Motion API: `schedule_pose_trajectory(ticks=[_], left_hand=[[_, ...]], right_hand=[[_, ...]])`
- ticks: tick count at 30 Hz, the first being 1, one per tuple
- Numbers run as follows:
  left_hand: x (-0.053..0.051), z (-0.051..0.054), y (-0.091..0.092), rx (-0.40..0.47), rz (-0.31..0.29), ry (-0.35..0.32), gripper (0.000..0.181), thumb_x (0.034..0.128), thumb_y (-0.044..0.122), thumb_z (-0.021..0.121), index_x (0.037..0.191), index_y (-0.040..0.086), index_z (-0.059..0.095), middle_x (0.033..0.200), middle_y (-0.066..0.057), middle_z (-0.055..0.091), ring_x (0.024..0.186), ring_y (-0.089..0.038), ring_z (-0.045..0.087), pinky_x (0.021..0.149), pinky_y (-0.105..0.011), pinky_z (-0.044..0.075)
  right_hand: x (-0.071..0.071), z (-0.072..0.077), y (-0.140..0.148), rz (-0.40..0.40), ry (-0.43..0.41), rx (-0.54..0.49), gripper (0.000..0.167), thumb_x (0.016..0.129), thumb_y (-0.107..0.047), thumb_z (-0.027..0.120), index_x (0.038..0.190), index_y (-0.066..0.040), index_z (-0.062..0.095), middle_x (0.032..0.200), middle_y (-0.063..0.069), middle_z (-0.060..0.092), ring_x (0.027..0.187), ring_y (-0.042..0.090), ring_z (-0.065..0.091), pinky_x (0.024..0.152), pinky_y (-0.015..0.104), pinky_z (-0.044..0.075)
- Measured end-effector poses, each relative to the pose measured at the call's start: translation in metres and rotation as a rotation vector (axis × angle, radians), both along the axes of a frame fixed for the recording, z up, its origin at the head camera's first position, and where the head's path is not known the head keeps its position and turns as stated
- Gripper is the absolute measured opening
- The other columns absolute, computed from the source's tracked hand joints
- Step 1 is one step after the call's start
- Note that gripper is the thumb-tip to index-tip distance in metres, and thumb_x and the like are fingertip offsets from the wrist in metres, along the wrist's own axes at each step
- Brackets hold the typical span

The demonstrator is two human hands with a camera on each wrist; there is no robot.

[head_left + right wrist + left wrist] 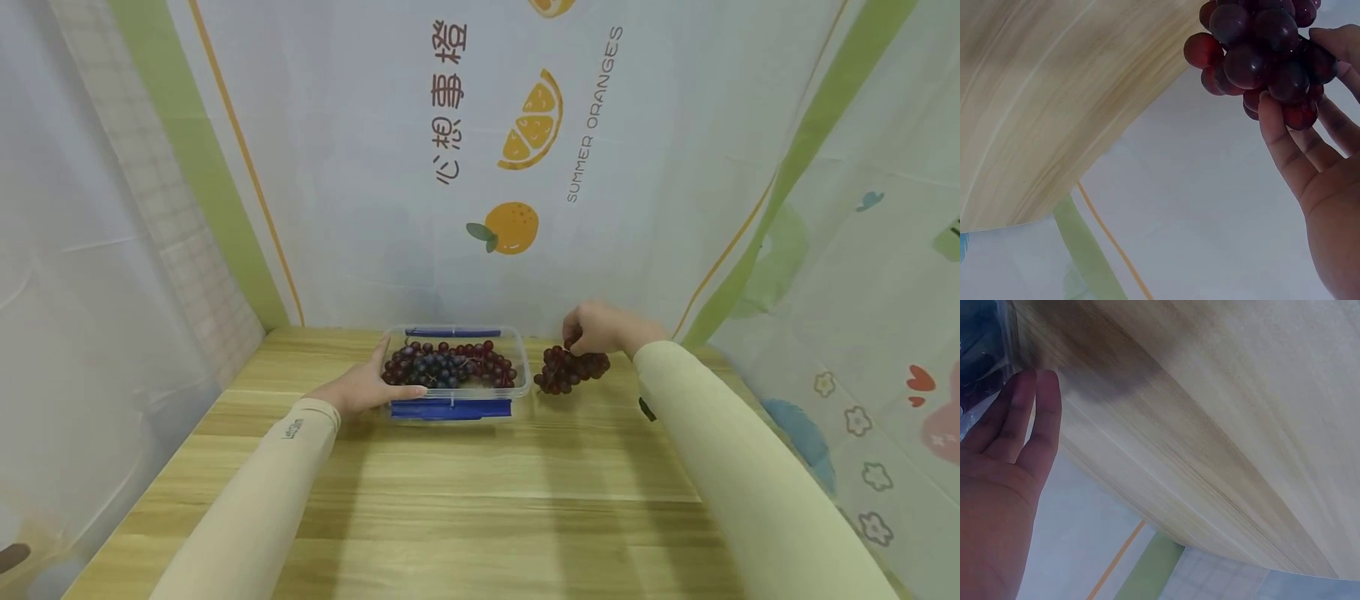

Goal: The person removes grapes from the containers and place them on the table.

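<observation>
In the head view a clear plastic food container (522, 367) with blue latch flaps stands on the table, holding dark red and blue-black grapes (442, 367). My left hand (369, 385) rests against its left end, thumb along the front rim and fingers by the left wall. The left wrist view shows those fingers (1047, 419) nearly straight beside the container's edge. Right of the container, my right hand (597, 328) pinches a bunch of dark red grapes (564, 371) from above. Thumb and fingers touch this bunch in the right wrist view; whether it touches the table is unclear.
The wooden table (465, 500) extends toward me in front of the container. A white curtain (360, 208) printed with oranges hangs right behind the table's back edge. More printed cloth (862, 333) hangs along the right side. A blue latch flap (450, 409) sticks out at the container's front.
</observation>
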State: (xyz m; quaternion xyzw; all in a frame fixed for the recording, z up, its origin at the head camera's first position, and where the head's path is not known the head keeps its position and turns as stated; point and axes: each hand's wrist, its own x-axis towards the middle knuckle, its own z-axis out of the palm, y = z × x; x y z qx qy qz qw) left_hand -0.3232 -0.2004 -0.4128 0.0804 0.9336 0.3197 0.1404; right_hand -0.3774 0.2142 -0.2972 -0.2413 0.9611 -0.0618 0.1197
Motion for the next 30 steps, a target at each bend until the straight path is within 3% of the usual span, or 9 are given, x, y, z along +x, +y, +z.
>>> schedule_pose_trajectory(ticks=[9, 30], left_hand=[[-0.002, 0.0, -0.001, -0.009, 0.003, 0.01, 0.142, 0.081, 0.088, 0.067, 0.165, 0.03, -0.031, 0.177, -0.03, 0.009, 0.155, -0.058, 0.031, 0.123, -0.075, 0.032], [0.001, 0.0, 0.0, -0.014, 0.003, 0.01, 0.141, 0.0825, 0.086, 0.067, 0.165, 0.029, -0.031, 0.174, -0.034, 0.016, 0.151, -0.059, 0.037, 0.123, -0.075, 0.033]], right_hand=[[0.002, -0.003, 0.001, -0.017, -0.012, 0.008, 0.011, 0.097, -0.008, 0.07, 0.104, -0.011, 0.078, 0.103, 0.006, 0.076, 0.094, 0.021, 0.068, 0.085, 0.04, 0.06], [-0.002, -0.021, 0.006, -0.004, -0.05, 0.007, 0.007, 0.095, -0.006, 0.071, 0.097, -0.01, 0.076, 0.096, 0.006, 0.074, 0.085, 0.019, 0.066, 0.075, 0.034, 0.057]])
